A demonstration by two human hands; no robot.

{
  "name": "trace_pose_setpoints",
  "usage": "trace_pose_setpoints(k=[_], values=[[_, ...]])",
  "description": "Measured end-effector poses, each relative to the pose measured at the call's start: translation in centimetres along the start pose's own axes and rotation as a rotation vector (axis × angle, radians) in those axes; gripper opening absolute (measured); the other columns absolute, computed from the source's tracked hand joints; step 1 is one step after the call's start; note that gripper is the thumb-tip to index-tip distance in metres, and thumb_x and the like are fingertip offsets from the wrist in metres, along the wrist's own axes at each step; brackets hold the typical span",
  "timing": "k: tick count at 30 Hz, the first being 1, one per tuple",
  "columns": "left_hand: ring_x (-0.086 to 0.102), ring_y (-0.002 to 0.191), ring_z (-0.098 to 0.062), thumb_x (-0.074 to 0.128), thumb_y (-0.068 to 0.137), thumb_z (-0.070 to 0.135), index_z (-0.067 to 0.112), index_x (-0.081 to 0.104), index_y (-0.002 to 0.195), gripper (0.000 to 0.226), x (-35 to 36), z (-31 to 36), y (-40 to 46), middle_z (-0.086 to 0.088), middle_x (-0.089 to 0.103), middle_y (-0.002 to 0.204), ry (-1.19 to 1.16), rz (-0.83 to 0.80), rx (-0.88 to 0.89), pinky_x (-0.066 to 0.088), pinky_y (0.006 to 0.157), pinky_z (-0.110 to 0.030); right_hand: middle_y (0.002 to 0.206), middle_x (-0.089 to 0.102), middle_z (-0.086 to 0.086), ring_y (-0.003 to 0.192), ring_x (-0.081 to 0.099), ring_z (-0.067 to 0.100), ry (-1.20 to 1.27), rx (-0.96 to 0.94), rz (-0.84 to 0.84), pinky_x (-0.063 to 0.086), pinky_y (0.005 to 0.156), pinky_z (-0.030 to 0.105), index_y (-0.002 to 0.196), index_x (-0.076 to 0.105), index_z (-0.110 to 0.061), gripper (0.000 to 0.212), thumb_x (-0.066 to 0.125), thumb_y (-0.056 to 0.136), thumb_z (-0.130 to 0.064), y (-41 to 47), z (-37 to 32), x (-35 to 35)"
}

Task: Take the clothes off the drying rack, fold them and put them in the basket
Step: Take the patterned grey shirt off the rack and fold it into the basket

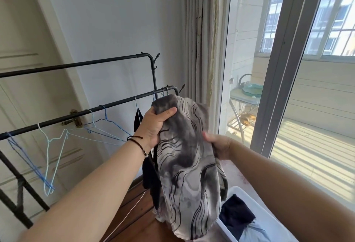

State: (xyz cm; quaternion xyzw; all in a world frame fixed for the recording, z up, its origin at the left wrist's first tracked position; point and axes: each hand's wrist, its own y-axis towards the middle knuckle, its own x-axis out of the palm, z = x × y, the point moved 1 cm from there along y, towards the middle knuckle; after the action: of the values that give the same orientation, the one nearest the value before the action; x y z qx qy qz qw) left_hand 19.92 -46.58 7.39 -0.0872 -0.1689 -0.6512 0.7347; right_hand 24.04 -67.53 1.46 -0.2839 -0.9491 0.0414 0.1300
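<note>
I hold up a grey and white garment with black wavy lines (189,166) in front of the black drying rack (107,105). My left hand (153,124) grips its top left edge, thumb over the fabric. My right hand (219,145) pinches its right side lower down. The cloth hangs down over the white basket (238,190) at the bottom right, which holds a dark garment (236,215) and a pale blue one (255,232). A black garment (138,118) still hangs on the rack behind my left hand.
Several bare wire hangers (51,143), white and blue, hang on the rack's lower bar. A cream door (25,53) stands behind the rack. Curtains (201,36) and a glass balcony door (315,72) are on the right. A white cable (132,209) runs over the wooden floor.
</note>
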Motion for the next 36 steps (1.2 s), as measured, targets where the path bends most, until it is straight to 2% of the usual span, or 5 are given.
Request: trace_pose_setpoints(k=[10,17,25,30,36], values=[[0.072,0.066,-0.027,0.06,0.093,0.011,0.0,0.066,0.101,0.015,-2.0,-0.7,1.6,-0.017,0.073,0.08,0.133,0.112,-0.346,0.06,0.072,-0.038,0.119,0.06,0.025,0.105,0.063,0.036,0.165,-0.029,0.089,0.041,0.106,0.052,0.127,0.056,0.002,0.058,0.075,0.08,-0.026,1.6,0.2,0.1],[0.05,0.13,-0.039,0.039,0.086,0.078,0.003,0.055,0.136,0.091,-3.4,-3.6,-0.6,-0.024,0.054,0.138,-0.233,-0.23,-0.512,0.031,0.114,-0.051,0.131,0.049,0.029,0.122,0.049,0.043,0.449,-0.095,0.232,0.037,0.108,0.057,0.145,0.036,0.0,0.062,0.061,0.093,-0.024,2.8,-0.2,0.7],[0.068,0.103,-0.035,0.07,0.081,-0.004,0.008,0.064,0.116,0.037,-1.6,-5.6,-0.9,-0.023,0.068,0.116,0.16,-0.086,-0.225,0.055,0.092,-0.043,0.12,0.062,0.026,0.112,0.058,0.039,0.426,0.018,0.374,0.036,0.109,0.055,0.122,0.065,-0.005,0.044,0.039,0.102,-0.033,3.0,-0.3,-1.6],[0.044,0.134,-0.013,0.084,0.071,0.014,0.048,0.02,0.148,0.106,-2.2,-6.3,0.5,0.004,0.036,0.149,0.366,-0.005,-0.046,0.039,0.111,-0.039,0.121,0.062,0.021,0.112,0.06,0.037,0.325,0.12,0.461,0.045,0.104,0.051,0.126,0.061,-0.004,0.064,0.051,0.092,-0.057,2.2,-1.1,-3.1],[0.065,0.112,-0.028,0.076,0.08,0.003,0.033,0.065,0.117,0.05,-0.3,-6.7,0.9,-0.015,0.062,0.126,0.186,-0.007,-0.077,0.053,0.097,-0.043,0.133,0.06,0.013,0.118,0.059,0.032,0.316,0.26,0.442,0.047,0.102,0.047,0.131,0.06,-0.006,0.079,0.079,0.071,-0.054,-0.4,-1.9,-3.8]])
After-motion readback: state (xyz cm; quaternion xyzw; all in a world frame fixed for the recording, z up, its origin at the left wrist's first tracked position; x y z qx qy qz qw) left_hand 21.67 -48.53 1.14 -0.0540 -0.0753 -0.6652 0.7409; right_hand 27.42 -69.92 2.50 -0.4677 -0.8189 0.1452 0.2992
